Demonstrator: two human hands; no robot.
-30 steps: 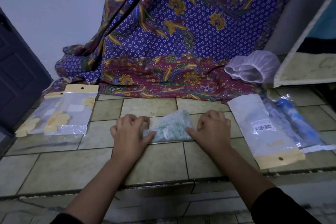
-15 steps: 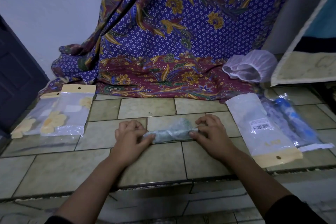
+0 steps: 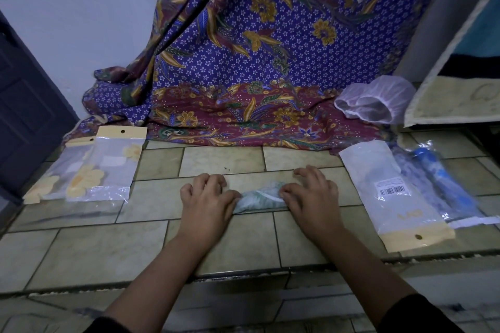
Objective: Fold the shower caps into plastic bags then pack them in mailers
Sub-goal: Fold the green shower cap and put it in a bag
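Between left hand [image 3: 207,204] and right hand [image 3: 311,197], the shower cap [image 3: 259,197] looks narrower.

The shower cap [image 3: 259,197] before me is thin, crinkled plastic film with a soft sheen. The floor tiles [image 3: 81,251] are smooth ceramic with a dull gloss. The draped cloth [image 3: 243,62] is matt printed fabric. The bags [image 3: 108,170] on my left are clear, glossy plastic with matt paper headers.

Left hand [image 3: 205,203] and right hand [image 3: 311,197] pinch opposite ends of a folded pale-green shower cap [image 3: 259,196] at mid tiled surface [image 3: 81,259]; clear yellow-headed plastic bags [image 3: 108,167] lie at its left edge, a white barcoded bag [image 3: 389,192] near its right.
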